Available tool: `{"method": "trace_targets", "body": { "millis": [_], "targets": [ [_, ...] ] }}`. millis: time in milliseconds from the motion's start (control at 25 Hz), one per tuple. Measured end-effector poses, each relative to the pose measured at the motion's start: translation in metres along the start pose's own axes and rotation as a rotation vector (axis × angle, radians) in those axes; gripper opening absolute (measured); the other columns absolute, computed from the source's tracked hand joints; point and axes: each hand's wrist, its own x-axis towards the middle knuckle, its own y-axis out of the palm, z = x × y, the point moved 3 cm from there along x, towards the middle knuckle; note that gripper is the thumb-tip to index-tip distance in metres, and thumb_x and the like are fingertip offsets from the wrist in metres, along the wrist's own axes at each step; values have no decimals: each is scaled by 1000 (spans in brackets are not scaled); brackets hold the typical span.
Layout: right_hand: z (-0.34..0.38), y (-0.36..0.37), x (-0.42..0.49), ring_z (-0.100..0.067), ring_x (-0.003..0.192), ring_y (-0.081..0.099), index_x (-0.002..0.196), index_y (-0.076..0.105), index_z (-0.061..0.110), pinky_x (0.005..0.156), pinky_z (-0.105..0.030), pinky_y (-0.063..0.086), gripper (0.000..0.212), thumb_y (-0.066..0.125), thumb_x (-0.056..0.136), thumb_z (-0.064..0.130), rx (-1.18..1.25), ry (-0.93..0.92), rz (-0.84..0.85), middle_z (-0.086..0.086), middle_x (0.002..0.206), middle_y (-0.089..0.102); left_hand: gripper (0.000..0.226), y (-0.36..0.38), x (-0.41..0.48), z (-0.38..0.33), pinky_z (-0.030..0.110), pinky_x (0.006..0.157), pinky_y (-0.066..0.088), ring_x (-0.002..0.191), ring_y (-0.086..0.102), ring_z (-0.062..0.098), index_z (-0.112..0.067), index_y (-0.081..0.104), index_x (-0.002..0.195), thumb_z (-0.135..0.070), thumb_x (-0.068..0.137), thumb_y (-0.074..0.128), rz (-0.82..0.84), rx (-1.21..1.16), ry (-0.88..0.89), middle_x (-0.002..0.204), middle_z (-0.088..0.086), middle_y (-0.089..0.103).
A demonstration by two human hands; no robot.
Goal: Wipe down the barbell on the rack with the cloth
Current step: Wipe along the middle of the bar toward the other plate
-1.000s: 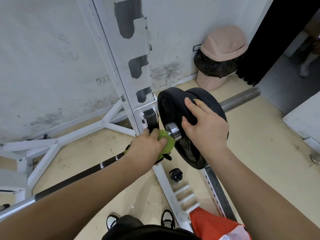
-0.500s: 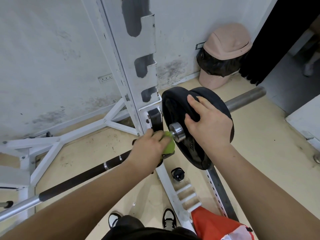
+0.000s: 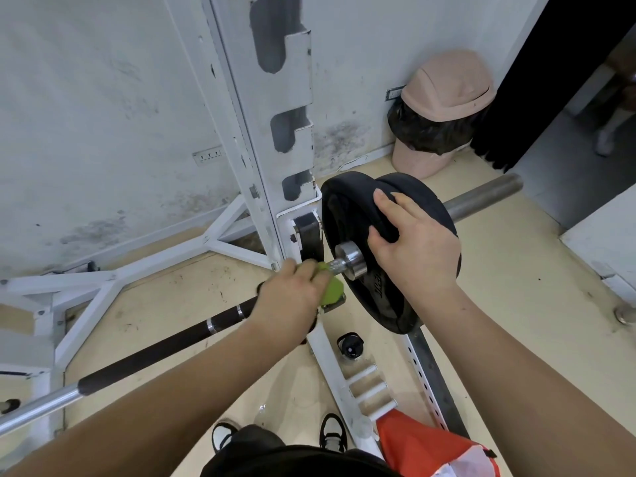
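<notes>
Your left hand (image 3: 292, 297) is closed around the bright green cloth (image 3: 332, 287), pressing it onto the long steel barbell (image 3: 151, 359) just inside its silver collar (image 3: 349, 259), beside the white metal rack upright (image 3: 272, 139). Your right hand (image 3: 418, 249) grips the black rubber weight plates (image 3: 364, 222), fingers curled over the rim.

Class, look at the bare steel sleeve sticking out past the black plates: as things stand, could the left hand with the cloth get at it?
Probably not directly. The left hand holds the green cloth on the shaft inside the collar; the black plates and the right hand gripping them stand between it and the bare sleeve.
</notes>
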Motion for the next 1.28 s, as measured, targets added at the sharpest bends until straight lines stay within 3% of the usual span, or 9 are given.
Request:
{"method": "trace_targets", "body": {
  "millis": [240,360,480,600,680,760,960,1160,1280],
  "targets": [
    [3,2,-1,-22,116,62,142,58,35,77,-37,56,54,71,89,35,12,-28,37,8,139,61,37,-21,27,-8,36,69,46,97,59,29,-20,66,112,-15,77,77,37,-93,-162,106,5,63],
    [7,2,2,-27,134,48,147,52,26,96,-46,52,58,68,92,29,18,16,169,-1,150,53,53,-17,28,-31,37,68,49,101,55,27,-17,66,121,-14,71,83,-93,-40,-84,116,2,64],
    [37,-10,-15,-38,140,44,134,63,4,112,-54,39,46,65,90,17,69,-283,-22,-19,146,54,59,-2,-18,1,39,68,50,105,53,32,-17,61,130,-4,74,74,-40,-15,-99,124,6,56],
    [64,0,-62,-29,116,62,114,74,9,94,-43,53,26,64,91,16,269,-456,-16,-7,119,68,54,3,-58,40,34,50,48,90,53,28,-21,69,114,-11,62,84,-28,49,-220,108,3,56],
    [54,24,-82,-19,101,64,109,73,20,75,-38,57,22,64,90,25,297,-148,192,6,110,66,53,6,-54,46,36,56,50,98,50,26,-25,65,120,-13,70,79,-7,-27,-243,114,1,53],
    [33,51,-92,-21,97,63,110,68,21,74,-39,57,26,63,88,32,233,158,467,4,110,62,59,-1,-29,34,40,67,55,103,50,28,-27,63,127,-14,72,77,-109,-166,-190,122,1,54],
    [25,67,-81,-20,68,59,74,60,19,57,-35,51,17,70,75,33,281,201,691,3,70,61,64,13,-2,-3,43,76,51,102,51,29,-38,61,128,-26,68,78,-151,-150,-143,133,-5,55],
    [33,70,-77,-18,76,67,88,65,20,61,-33,56,50,77,64,62,109,201,700,5,84,69,64,16,-43,39,34,53,50,88,54,30,-34,69,115,-18,57,89,-168,-175,-188,118,1,57],
    [42,74,-75,-27,83,67,88,60,15,63,-32,52,34,73,79,46,-7,172,624,-1,90,69,58,10,-33,28,41,76,53,98,50,34,-23,65,125,-28,68,75,-134,-201,-210,123,9,52]
  ]
}}
